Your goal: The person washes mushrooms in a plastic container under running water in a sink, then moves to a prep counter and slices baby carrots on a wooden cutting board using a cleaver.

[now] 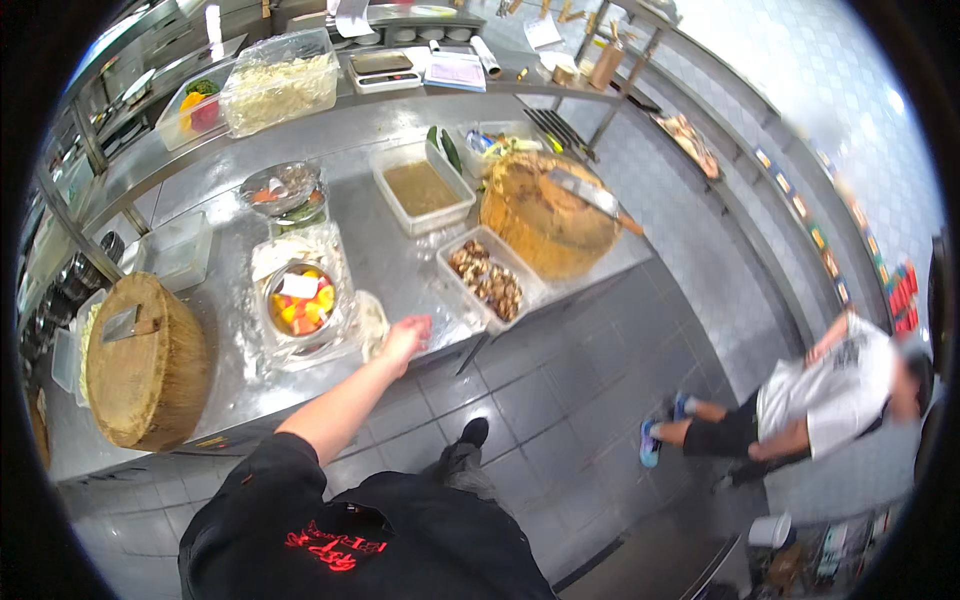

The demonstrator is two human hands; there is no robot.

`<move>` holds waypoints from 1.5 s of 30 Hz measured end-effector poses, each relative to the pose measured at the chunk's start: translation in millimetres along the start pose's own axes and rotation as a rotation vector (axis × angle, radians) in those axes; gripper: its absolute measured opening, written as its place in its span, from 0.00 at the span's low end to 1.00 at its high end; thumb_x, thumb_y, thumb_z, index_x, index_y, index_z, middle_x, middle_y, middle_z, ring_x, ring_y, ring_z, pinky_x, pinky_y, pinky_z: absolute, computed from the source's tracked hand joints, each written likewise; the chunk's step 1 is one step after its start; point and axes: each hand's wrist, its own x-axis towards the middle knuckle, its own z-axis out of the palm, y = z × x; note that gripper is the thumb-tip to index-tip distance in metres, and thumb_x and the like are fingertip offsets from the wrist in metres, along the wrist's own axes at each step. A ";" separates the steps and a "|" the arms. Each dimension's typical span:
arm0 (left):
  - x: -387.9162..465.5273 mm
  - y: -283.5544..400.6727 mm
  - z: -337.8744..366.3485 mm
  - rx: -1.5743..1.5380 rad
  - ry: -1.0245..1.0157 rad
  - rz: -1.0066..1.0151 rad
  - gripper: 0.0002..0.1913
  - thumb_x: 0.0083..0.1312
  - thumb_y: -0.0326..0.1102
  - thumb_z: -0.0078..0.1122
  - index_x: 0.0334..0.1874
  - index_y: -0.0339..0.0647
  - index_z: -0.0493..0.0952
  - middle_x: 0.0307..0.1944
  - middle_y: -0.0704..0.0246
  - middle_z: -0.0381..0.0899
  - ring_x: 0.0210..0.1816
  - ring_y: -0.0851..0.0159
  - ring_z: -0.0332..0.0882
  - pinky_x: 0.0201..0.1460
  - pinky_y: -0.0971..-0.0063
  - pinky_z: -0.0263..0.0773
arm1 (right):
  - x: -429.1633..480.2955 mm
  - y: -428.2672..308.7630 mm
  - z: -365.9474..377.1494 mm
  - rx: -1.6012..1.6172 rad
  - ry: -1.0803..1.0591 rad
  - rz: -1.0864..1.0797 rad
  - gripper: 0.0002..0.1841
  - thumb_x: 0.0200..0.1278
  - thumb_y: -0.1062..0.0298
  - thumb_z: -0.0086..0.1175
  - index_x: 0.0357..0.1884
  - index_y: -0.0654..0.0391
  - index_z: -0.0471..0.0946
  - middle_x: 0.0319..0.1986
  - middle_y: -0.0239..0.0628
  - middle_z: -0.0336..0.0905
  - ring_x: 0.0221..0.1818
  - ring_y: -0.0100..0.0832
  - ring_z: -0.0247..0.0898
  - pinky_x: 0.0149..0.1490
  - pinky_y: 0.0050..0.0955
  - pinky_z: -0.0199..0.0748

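Note:
My left hand [409, 337] is over the front edge of a stainless steel table [360, 180], fingers apart, with nothing seen in it. Beside it lies a whitish cloth [372, 319]. Left of the cloth, a metal bowl of cut red and yellow peppers [302, 304] stands on plastic-covered trays. To the right of the hand is a plastic container of chopped brown-and-white pieces [486, 281]. Behind that, a container of brownish liquid [421, 187] stands near a round wooden chopping block [551, 214] with a cleaver [585, 192] on it. My right hand is out of view.
A second chopping block [142, 360] with a cleaver [129, 326] stands at the left. A raised shelf holds a bin of pale shreds [281, 86] and a kitchen scale [382, 71]. A person in a white shirt [832, 382] is at the right, beyond the tiled floor.

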 end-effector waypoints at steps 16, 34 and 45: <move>329.2 112.7 71.0 -0.619 0.699 -0.309 0.31 0.75 0.47 0.57 0.75 0.37 0.67 0.73 0.54 0.67 0.72 0.40 0.65 0.64 0.36 0.72 | 219.1 -397.1 -370.8 0.604 0.123 -0.299 0.09 0.73 0.77 0.55 0.51 0.62 0.80 0.40 0.37 0.82 0.38 0.29 0.79 0.42 0.31 0.84; 322.6 91.6 -34.9 -0.908 1.022 0.036 0.21 0.70 0.27 0.60 0.64 0.39 0.70 0.62 0.57 0.76 0.53 0.49 0.81 0.27 0.58 0.90 | 256.0 -598.9 -389.7 -0.150 -0.192 -0.648 0.18 0.74 0.62 0.59 0.57 0.63 0.82 0.45 0.40 0.89 0.45 0.29 0.84 0.51 0.31 0.81; 401.8 130.4 -99.2 -0.845 1.010 0.072 0.23 0.74 0.27 0.59 0.70 0.42 0.66 0.65 0.60 0.73 0.62 0.50 0.77 0.50 0.49 0.89 | 177.3 -784.7 -289.8 0.023 -0.744 -0.329 0.26 0.85 0.49 0.46 0.49 0.65 0.85 0.42 0.37 0.88 0.43 0.27 0.82 0.51 0.27 0.78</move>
